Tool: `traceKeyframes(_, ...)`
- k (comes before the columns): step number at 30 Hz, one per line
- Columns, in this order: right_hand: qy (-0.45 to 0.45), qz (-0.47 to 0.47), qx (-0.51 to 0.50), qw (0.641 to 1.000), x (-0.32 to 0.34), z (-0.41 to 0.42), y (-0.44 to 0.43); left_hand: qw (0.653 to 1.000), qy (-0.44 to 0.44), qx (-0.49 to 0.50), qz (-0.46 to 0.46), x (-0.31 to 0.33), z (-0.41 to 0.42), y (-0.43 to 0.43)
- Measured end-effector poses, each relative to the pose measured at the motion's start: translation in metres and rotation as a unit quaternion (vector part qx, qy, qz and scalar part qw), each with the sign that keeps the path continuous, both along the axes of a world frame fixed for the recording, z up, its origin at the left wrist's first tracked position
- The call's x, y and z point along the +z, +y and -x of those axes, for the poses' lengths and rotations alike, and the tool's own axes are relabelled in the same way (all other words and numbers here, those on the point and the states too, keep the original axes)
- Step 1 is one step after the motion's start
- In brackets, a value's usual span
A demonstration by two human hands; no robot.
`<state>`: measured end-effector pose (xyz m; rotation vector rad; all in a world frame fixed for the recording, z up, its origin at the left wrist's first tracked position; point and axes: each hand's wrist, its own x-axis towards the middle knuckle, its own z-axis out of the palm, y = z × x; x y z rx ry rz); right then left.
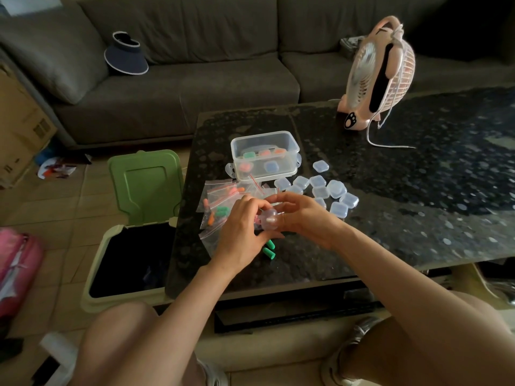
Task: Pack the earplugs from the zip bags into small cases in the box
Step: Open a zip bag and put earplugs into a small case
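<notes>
My left hand (242, 227) and my right hand (302, 215) meet above the dark table and together hold a small clear case (268, 218) with a pale earplug inside. Two green earplugs (269, 248) lie loose on the table just below my hands. Zip bags (220, 203) with orange and green earplugs are heaped to the left of my hands. Behind them stands the clear plastic box (264, 140), holding several filled cases. Several empty clear cases (331, 192) lie scattered to its right.
A pink desk fan (376, 76) with a trailing cord stands at the back of the table (418, 204). An open bin with a green lid (146, 182) sits on the floor at the table's left edge. A sofa runs behind.
</notes>
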<state>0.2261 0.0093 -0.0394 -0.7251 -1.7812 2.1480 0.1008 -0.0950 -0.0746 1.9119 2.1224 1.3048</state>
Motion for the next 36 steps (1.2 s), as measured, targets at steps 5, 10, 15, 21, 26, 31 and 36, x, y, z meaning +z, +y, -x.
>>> traceKeyframes(5,-0.007,0.026,0.010,1.000,-0.001,0.000,-0.002,1.000,0.007,0.013,0.000,0.004,0.003,-0.001)
traceKeyframes(10,-0.023,0.051,0.012,0.998,0.000,-0.001,-0.001,1.000,-0.009,0.015,0.012,0.007,0.001,-0.001)
traceKeyframes(15,-0.034,0.032,-0.008,0.999,-0.002,0.001,0.000,0.999,0.008,-0.001,0.035,0.011,0.003,-0.004)
traceKeyframes(21,-0.042,-0.057,-0.060,0.996,-0.001,0.004,0.003,0.998,0.031,0.036,0.050,0.010,0.016,-0.009)
traceKeyframes(26,0.051,-0.036,-0.061,0.996,0.005,0.006,0.001,0.992,-0.018,0.054,0.110,0.005,0.025,-0.015)
traceKeyframes(31,-0.121,-0.280,-0.032,0.952,-0.012,0.009,0.001,0.970,-0.207,0.051,0.120,0.011,0.028,-0.018)
traceKeyframes(36,-0.262,-0.498,0.120,0.818,-0.035,0.013,-0.011,0.933,-0.334,0.039,0.129,0.011,0.030,-0.017)
